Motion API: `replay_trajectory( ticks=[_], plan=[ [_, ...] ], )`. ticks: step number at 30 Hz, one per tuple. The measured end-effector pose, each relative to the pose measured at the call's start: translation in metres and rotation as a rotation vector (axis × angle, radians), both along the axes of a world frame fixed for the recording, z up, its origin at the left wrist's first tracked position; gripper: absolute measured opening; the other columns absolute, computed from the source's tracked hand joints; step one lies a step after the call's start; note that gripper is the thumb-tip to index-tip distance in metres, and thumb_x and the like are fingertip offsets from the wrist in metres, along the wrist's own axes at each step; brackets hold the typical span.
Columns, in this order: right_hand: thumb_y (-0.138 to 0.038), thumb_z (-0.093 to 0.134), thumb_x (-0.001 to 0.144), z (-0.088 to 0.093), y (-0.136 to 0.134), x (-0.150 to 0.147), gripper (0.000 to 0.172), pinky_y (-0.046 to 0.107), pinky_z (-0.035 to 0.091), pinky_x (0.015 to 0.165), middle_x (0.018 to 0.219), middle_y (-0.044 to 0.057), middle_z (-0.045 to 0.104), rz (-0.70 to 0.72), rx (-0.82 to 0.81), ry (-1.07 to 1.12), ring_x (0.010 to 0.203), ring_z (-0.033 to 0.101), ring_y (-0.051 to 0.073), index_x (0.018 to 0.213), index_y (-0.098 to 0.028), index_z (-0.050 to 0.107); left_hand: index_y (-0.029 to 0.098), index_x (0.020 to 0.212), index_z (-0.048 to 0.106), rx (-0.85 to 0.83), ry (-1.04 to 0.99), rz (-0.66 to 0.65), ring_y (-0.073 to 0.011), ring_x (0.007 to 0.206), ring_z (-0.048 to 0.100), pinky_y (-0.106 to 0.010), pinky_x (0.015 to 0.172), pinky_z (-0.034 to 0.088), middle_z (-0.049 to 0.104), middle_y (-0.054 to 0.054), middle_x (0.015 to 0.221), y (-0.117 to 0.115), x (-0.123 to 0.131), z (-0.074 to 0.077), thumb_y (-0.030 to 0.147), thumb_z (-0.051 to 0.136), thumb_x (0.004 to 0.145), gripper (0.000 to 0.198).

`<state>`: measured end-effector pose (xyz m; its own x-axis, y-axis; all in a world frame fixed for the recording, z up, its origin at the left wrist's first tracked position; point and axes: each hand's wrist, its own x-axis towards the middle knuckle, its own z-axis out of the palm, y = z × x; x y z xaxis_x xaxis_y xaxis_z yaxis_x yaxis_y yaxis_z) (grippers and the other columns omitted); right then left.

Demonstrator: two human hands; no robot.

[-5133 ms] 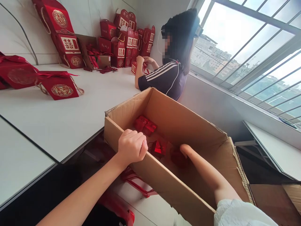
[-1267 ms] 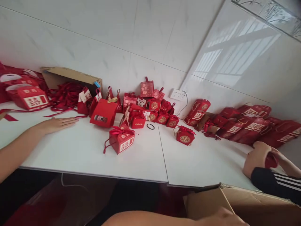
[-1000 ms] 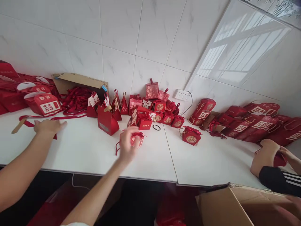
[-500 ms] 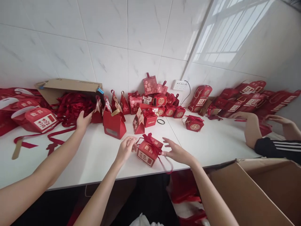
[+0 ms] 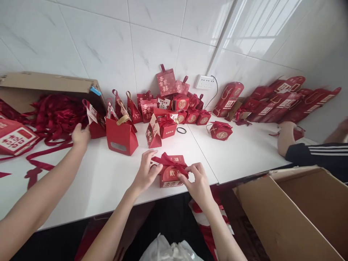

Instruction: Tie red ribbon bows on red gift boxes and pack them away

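A small red gift box [image 5: 172, 179] with gold lettering stands on the white table in front of me, a dark red ribbon bow [image 5: 169, 159] tied across its top. At the bow's left end, my left hand [image 5: 146, 172] is closed, thumb and fingers pinching the ribbon. My right hand [image 5: 198, 179] pinches the ribbon on the bow's right side, its thumb near the box lid. Behind the box stand a triangular red box [image 5: 153, 133] and a larger red box with a little window [image 5: 122, 136].
Another person's hand [image 5: 81, 137] reaches in from the left beside a carton [image 5: 67, 81] of red ribbons. More red boxes [image 5: 191, 116] are stacked by the wall below a power strip [image 5: 205, 82]. A black ring [image 5: 181, 130] lies mid-table. An open carton [image 5: 282, 214] stands at right.
The gift box has turned so that its front faces me more squarely. My right hand, open beside it before, has closed on the ribbon. The view has shifted slightly.
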<state>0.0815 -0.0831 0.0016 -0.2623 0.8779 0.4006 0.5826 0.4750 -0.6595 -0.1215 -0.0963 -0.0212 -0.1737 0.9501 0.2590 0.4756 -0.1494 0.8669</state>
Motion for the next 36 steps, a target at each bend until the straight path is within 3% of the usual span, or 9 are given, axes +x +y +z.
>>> replay_trajectory(
  ticks=[4, 8, 11, 13, 17, 22, 25, 31, 36],
  plan=[
    [-0.04, 0.052, 0.084, 0.001, 0.011, -0.008, 0.024, 0.035, 0.048, 0.069, 0.079, 0.004, 0.047, 0.018, -0.05, 0.07, 0.073, 0.051, 0.018, 0.07, -0.02, 0.056, 0.021, 0.092, 0.052, -0.176, -0.072, -0.068, -0.0183, 0.088, 0.057, -0.029, 0.074, 0.047, 0.058, -0.004, 0.095, 0.013, -0.008, 0.006, 0.046, 0.04, 0.085, 0.028],
    [-0.042, 0.051, 0.082, 0.001, 0.027, 0.01, 0.028, 0.037, 0.049, 0.074, 0.087, 0.007, 0.052, 0.021, -0.154, 0.156, 0.082, 0.055, 0.02, 0.065, -0.02, 0.055, 0.02, 0.066, 0.048, -0.226, -0.017, -0.148, -0.0147, 0.06, 0.049, -0.025, 0.057, 0.042, 0.05, 0.002, 0.062, 0.014, -0.026, 0.013, 0.047, 0.043, 0.083, 0.032],
    [-0.049, 0.057, 0.074, 0.003, 0.043, 0.057, 0.03, 0.042, 0.049, 0.08, 0.087, 0.008, 0.055, -0.236, -0.192, 0.31, 0.088, 0.056, 0.023, 0.065, -0.02, 0.056, 0.02, 0.062, 0.049, -0.158, -0.116, 0.071, -0.0151, 0.06, 0.049, -0.026, 0.06, 0.043, 0.05, 0.002, 0.059, 0.007, -0.054, 0.014, 0.044, 0.049, 0.078, 0.029],
    [-0.049, 0.058, 0.073, 0.01, 0.051, 0.089, 0.029, 0.044, 0.049, 0.085, 0.085, 0.007, 0.058, -0.409, -0.267, 0.485, 0.09, 0.058, 0.023, 0.069, -0.02, 0.057, 0.02, 0.058, 0.049, -0.081, -0.338, 0.205, -0.0164, 0.063, 0.052, -0.028, 0.064, 0.046, 0.053, 0.0, 0.059, 0.004, -0.072, 0.019, 0.043, 0.053, 0.074, 0.028],
    [-0.043, 0.063, 0.071, 0.046, 0.059, 0.105, 0.024, 0.047, 0.047, 0.089, 0.086, 0.006, 0.065, -0.115, -0.414, 0.783, 0.096, 0.062, 0.027, 0.067, -0.02, 0.059, 0.018, 0.061, 0.053, 0.039, -0.793, 0.12, -0.0198, 0.075, 0.059, -0.034, 0.07, 0.05, 0.062, -0.004, 0.074, 0.013, -0.074, 0.052, 0.042, 0.059, 0.068, 0.026],
    [-0.049, 0.061, 0.072, 0.097, 0.075, 0.037, 0.029, 0.044, 0.048, 0.089, 0.072, 0.001, 0.067, 0.262, -0.431, 0.886, 0.081, 0.065, 0.021, 0.064, -0.021, 0.062, 0.019, 0.055, 0.044, 0.101, -0.961, -0.201, -0.0141, 0.059, 0.056, -0.033, 0.067, 0.05, 0.05, 0.004, 0.054, 0.048, -0.018, 0.122, 0.043, 0.064, 0.069, 0.034],
    [-0.055, 0.059, 0.071, 0.115, 0.081, 0.0, 0.037, 0.04, 0.049, 0.085, 0.079, 0.004, 0.069, 0.396, -0.429, 0.922, 0.082, 0.064, 0.02, 0.072, -0.02, 0.068, 0.017, 0.061, 0.051, 0.105, -0.921, -0.346, -0.0131, 0.058, 0.057, -0.031, 0.066, 0.049, 0.054, 0.002, 0.057, 0.058, 0.013, 0.152, 0.045, 0.059, 0.074, 0.031],
    [-0.049, 0.055, 0.079, 0.116, 0.078, -0.019, 0.035, 0.037, 0.048, 0.082, 0.088, 0.008, 0.071, 0.556, -0.459, 0.979, 0.087, 0.063, 0.021, 0.082, -0.018, 0.073, 0.011, 0.085, 0.067, 0.035, -1.016, -0.514, -0.0165, 0.074, 0.062, -0.027, 0.069, 0.048, 0.067, -0.007, 0.078, 0.058, 0.029, 0.163, 0.042, 0.056, 0.076, 0.034],
    [-0.044, 0.054, 0.081, 0.112, 0.076, -0.009, 0.032, 0.033, 0.051, 0.079, 0.088, 0.007, 0.07, 0.56, -0.447, 0.998, 0.083, 0.064, 0.019, 0.083, -0.017, 0.071, 0.014, 0.076, 0.064, 0.038, -1.067, -0.499, -0.0132, 0.059, 0.059, -0.026, 0.058, 0.045, 0.066, -0.003, 0.071, 0.053, 0.016, 0.157, 0.033, 0.054, 0.078, 0.021]
  ],
)
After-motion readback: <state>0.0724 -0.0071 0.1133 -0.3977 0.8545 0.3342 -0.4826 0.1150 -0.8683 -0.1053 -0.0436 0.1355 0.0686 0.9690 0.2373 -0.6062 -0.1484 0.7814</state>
